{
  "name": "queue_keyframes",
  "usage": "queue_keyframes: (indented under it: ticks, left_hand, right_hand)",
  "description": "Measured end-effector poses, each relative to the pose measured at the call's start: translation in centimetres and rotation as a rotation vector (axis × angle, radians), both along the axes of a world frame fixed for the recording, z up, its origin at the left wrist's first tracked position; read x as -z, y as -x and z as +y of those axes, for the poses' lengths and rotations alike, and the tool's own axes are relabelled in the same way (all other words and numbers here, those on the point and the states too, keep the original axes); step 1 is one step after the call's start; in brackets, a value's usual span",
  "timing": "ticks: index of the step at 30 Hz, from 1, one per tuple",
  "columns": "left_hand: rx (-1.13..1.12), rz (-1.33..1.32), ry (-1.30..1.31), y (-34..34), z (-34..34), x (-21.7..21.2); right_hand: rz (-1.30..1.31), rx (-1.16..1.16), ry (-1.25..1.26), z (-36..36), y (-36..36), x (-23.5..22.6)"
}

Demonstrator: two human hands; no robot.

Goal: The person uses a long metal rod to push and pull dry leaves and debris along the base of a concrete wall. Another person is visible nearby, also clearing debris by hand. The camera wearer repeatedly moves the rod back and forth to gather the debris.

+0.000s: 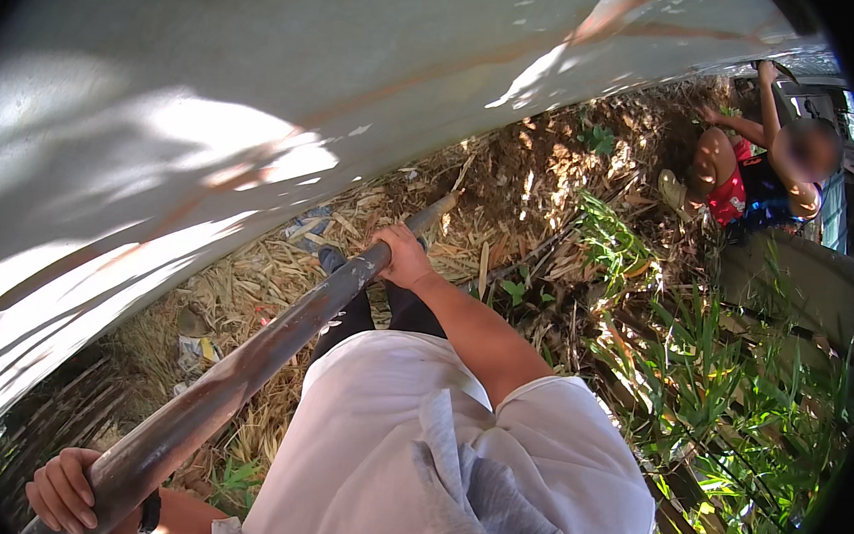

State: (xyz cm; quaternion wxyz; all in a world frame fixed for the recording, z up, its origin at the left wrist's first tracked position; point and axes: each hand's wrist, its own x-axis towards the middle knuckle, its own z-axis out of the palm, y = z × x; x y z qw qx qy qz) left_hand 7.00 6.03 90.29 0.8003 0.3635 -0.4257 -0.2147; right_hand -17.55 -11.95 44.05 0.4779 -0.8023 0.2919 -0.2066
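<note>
A long, thick pole [265, 355], brownish-grey with a worn and scuffed surface, slants across my front from the lower left up to the ground litter ahead. Toward its near end, my left hand [63, 491] is closed around it, with a dark band on that wrist. Farther along, my right hand [403, 255] grips the same pole near its far end, arm stretched forward. The far tip [442, 208] is over the dry leaves, close to the base of a large pale surface. Whether the tip touches the ground I cannot tell.
The smooth pale surface [313, 57], streaked reddish-brown, curves along the left and top. Dry leaves [480, 231] cover the ground. Green plants [718, 390] grow at right. A person [755, 182] in red shorts crouches at far right, one arm raised to the surface.
</note>
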Motion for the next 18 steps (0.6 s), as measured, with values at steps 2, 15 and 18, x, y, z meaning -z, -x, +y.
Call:
queue_keyframes:
  ticks: [2,15,18]
  left_hand:
    - [0.012,-0.034,0.042,0.7,0.4,1.8]
    - [0.136,0.059,0.194,-3.3,4.1,-1.2]
    - [0.118,0.07,0.237,-3.5,5.0,-2.0]
  right_hand:
    - [0.038,-0.026,-0.016,-0.8,0.8,1.8]
    - [0.179,0.02,0.015,3.0,1.1,-3.4]
    - [0.206,0.006,0.012,3.3,1.8,-4.9]
